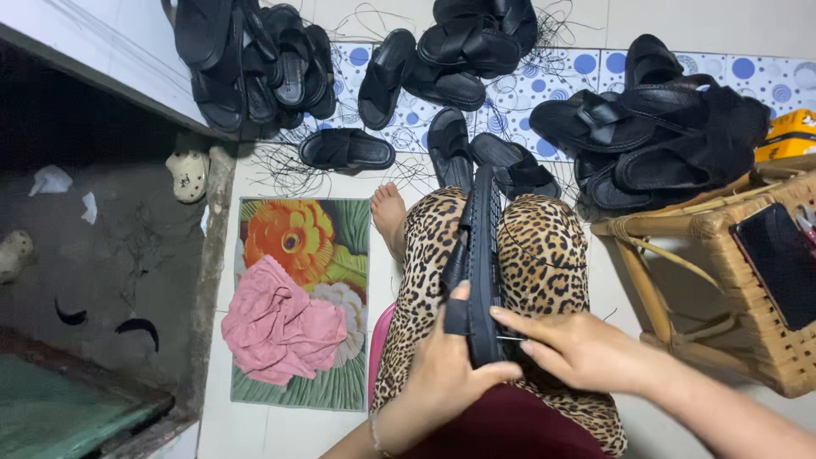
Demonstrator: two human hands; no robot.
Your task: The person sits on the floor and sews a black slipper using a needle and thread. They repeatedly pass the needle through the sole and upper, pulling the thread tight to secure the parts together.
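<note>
Left hand [446, 365] grip clamped on black sandal [483, 263], right hand [578, 348] pinching its edge

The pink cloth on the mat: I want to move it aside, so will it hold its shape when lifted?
Probably not: the pink cloth lies crumpled in soft folds, so it should droop. It looks thin, likely light, and unlikely to slide off the floral mat.

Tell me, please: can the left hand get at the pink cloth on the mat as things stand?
Probably yes, but not freely. The left hand is gripping the black sandal on the lap, so it would have to let go first. The pink cloth lies uncovered on the flowered mat just beside that knee, with nothing between.
</note>
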